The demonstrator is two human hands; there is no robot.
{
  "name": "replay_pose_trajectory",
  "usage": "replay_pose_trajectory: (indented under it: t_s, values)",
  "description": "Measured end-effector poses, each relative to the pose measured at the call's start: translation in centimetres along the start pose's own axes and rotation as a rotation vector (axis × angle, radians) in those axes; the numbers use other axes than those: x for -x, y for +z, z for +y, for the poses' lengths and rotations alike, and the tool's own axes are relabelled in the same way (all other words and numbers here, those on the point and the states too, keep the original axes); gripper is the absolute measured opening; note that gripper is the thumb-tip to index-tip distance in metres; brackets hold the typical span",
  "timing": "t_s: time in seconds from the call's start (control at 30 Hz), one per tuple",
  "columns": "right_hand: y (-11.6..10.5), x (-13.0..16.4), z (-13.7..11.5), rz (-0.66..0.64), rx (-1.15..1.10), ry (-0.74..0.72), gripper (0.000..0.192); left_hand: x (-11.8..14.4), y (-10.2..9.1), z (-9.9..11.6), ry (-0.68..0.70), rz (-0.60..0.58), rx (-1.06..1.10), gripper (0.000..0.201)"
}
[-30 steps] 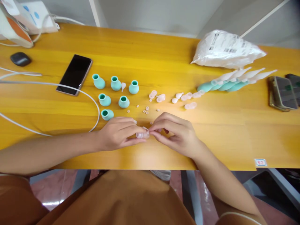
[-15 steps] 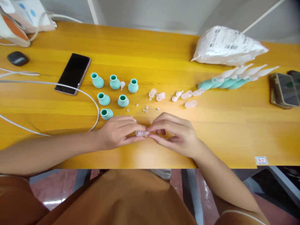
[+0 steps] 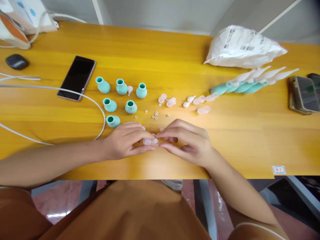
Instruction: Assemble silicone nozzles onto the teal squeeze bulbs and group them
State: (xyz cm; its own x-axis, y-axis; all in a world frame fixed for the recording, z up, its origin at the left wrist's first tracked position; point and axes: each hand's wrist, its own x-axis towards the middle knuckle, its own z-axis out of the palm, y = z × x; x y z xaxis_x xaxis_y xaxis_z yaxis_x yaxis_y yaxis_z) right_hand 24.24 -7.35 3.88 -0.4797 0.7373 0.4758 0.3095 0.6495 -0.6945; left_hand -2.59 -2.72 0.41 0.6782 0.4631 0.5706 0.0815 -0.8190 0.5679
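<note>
Head view: the yellow surface [image 3: 250, 133] carries a white bag [image 3: 243, 46] far right and six teal bulbs [image 3: 121, 87] left of centre. At the near edge, left hand [image 3: 125, 141] and right hand [image 3: 188, 141] pinch one small clear piece [image 3: 150, 141] between their fingers.

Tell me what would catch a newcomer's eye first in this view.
First, the two hands meeting at the near edge of the yellow table: the left hand and right hand pinch a small clear plastic piece between their fingertips. Just beyond the left hand stand six teal bulbs in a loose cluster, with a dark phone to their left. At the far right lies a white plastic bag.
</note>
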Motion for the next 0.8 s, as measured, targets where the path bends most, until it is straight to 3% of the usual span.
replay_pose_trajectory:
  t_s: [0.13, 0.27, 0.47, 0.63, 0.8]
  values:
    - [-0.1, 0.0, 0.0, 0.038, 0.055, -0.076, 0.048, 0.2, 0.0, 0.0, -0.041, 0.008, 0.039, 0.021]
    - [0.5, 0.4, 0.4, -0.021, 0.08, -0.124, 0.064, 0.2, 0.0, 0.1, -0.042, 0.019, 0.082, 0.021]
    - [0.8, 1.0, 0.6, 0.031, -0.055, -0.051, 0.096, -0.1, -0.5, 0.3, -0.087, 0.012, 0.105, 0.024]
    - [0.3, 0.7, 0.7, -0.099, 0.133, -0.175, 0.075, -0.1, -0.8, 0.3, -0.137, -0.03, 0.205, 0.022]
    - [0.1, 0.6, 0.6, 0.006, 0.134, -0.147, 0.063, 0.2, -0.6, 0.1, -0.132, -0.024, 0.213, 0.02]
